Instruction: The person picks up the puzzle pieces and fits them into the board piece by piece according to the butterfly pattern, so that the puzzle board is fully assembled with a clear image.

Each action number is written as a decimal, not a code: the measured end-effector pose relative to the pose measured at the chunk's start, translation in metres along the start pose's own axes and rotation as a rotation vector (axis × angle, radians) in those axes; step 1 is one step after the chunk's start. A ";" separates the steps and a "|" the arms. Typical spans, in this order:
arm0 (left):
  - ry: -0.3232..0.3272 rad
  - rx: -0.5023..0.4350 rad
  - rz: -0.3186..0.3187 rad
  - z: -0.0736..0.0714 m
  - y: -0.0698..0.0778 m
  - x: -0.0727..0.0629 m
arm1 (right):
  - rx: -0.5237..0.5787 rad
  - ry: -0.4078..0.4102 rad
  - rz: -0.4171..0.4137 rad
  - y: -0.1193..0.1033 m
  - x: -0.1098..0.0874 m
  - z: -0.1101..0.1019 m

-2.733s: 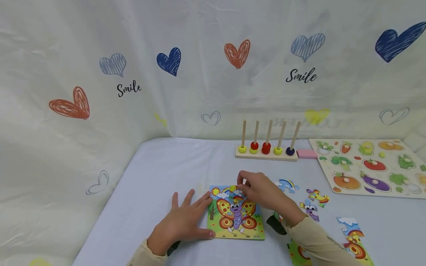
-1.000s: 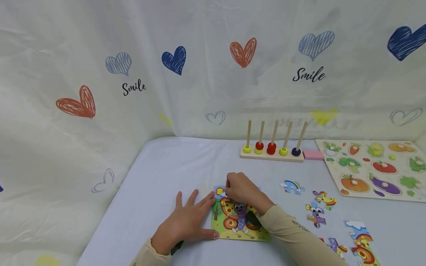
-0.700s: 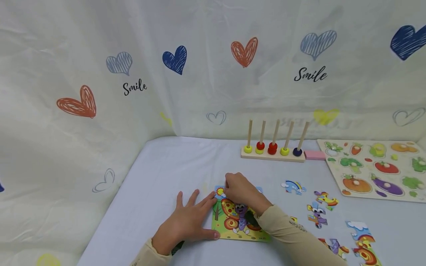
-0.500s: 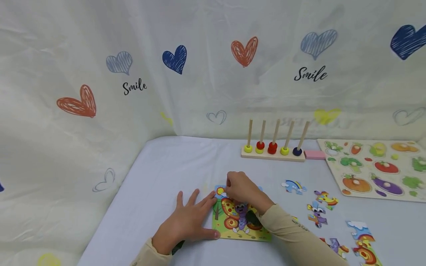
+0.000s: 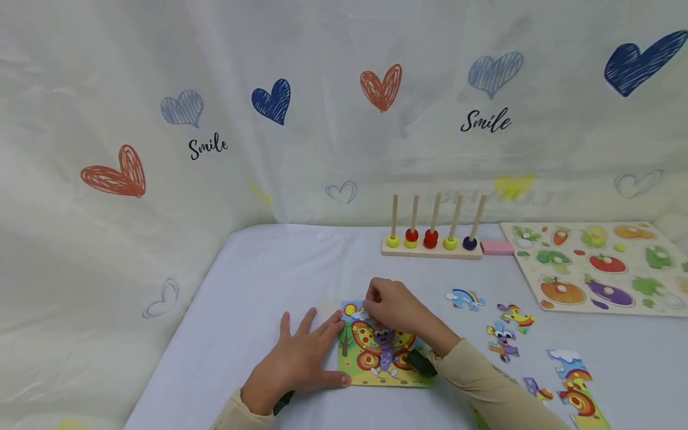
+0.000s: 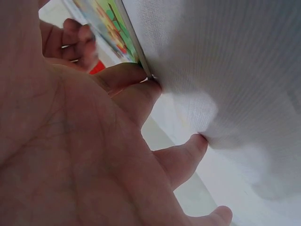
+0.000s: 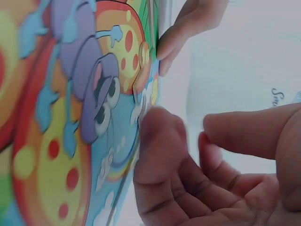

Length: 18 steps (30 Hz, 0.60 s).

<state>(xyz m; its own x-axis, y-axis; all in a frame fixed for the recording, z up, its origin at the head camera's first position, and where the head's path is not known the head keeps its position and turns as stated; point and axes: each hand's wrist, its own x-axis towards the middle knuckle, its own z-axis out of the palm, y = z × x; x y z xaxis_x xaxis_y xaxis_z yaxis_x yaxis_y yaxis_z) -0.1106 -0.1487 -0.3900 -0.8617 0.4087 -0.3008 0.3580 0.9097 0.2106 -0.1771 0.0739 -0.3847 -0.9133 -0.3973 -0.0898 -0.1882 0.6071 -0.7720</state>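
Observation:
A butterfly jigsaw board (image 5: 371,373) lies before me on the white cloth, butterfly upright. My left hand (image 5: 301,358) is spread flat at its left side, with two fingertips against the board's edge in the left wrist view. Over the board's top part is my right hand (image 5: 395,304), fingers curled. In the right wrist view its foremost fingertip (image 7: 162,127) is right at the top edge, beside a slightly raised puzzle piece (image 7: 143,82) showing yellow and cloud. Nothing shows between its thumb and fingers. The hand hides part of the board's sky.
Several loose puzzle pieces lie to the right, including a rainbow piece (image 5: 465,299), a purple-faced piece (image 5: 503,341) and a joined strip (image 5: 577,388). Behind stand a peg bead counter (image 5: 430,251), a pink block (image 5: 497,247) and a vegetable peg board (image 5: 586,269).
My right hand has moved left along the board's top edge since the oldest frame. Most recently its fist has loosened, showing a small gap between the fingers. The left hand stays in place.

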 end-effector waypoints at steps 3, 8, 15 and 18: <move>0.010 -0.005 0.003 0.002 -0.001 0.000 | -0.004 0.033 -0.044 0.001 -0.008 -0.005; 0.017 -0.028 -0.015 0.006 -0.004 -0.001 | 0.027 0.048 -0.089 0.004 -0.020 -0.014; 0.005 -0.032 -0.024 0.010 -0.004 0.001 | 0.003 0.078 -0.094 0.016 -0.040 -0.032; 0.006 -0.024 -0.008 0.008 -0.001 0.004 | -0.009 0.105 -0.088 0.022 -0.049 -0.040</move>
<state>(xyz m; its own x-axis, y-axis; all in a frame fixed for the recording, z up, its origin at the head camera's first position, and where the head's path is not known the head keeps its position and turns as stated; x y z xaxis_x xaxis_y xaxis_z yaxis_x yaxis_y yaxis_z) -0.1112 -0.1473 -0.3992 -0.8666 0.4009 -0.2972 0.3424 0.9109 0.2304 -0.1511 0.1345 -0.3718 -0.9258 -0.3754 0.0444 -0.2719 0.5798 -0.7681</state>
